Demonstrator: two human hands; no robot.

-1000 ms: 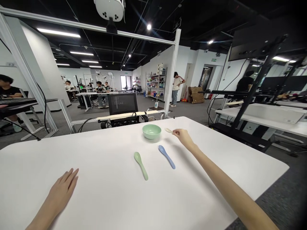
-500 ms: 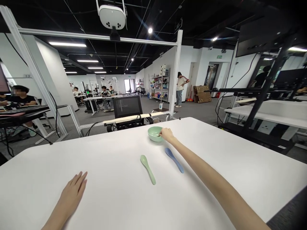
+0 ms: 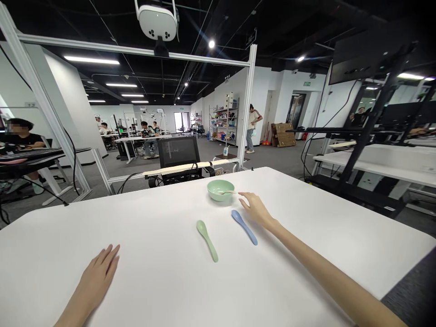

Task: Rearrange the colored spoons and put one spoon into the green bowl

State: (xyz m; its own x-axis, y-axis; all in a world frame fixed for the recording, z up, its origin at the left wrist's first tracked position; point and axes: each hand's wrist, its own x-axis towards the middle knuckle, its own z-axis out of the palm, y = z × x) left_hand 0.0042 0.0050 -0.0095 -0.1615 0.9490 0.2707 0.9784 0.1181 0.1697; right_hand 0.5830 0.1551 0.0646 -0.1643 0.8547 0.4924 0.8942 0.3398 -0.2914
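Observation:
A green bowl point(image 3: 215, 196) stands toward the far edge of the white table. In it rests a pale spoon point(image 3: 227, 192), its handle leaning over the right rim. My right hand point(image 3: 256, 208) is just right of the bowl, fingers apart and empty, close to the spoon's handle end. Below the bowl lies a blue spoon point(image 3: 244, 227), its head near my right hand. To its left a light green spoon point(image 3: 207, 240) lies with its handle toward me. My left hand point(image 3: 97, 278) lies flat on the table at the left, fingers stretched, touching only the tabletop.
The white table point(image 3: 153, 254) spans the foreground. Past its far edge are a black office chair point(image 3: 179, 152) and a metal frame point(image 3: 248, 104) carrying a white camera device point(image 3: 158, 23). A dark stand point(image 3: 361, 136) is at the right. Other people are in the background.
My right hand has let go of the pale spoon, which stays in the bowl, and has drawn back to the right with fingers opening. My left hand stays flat on the table.

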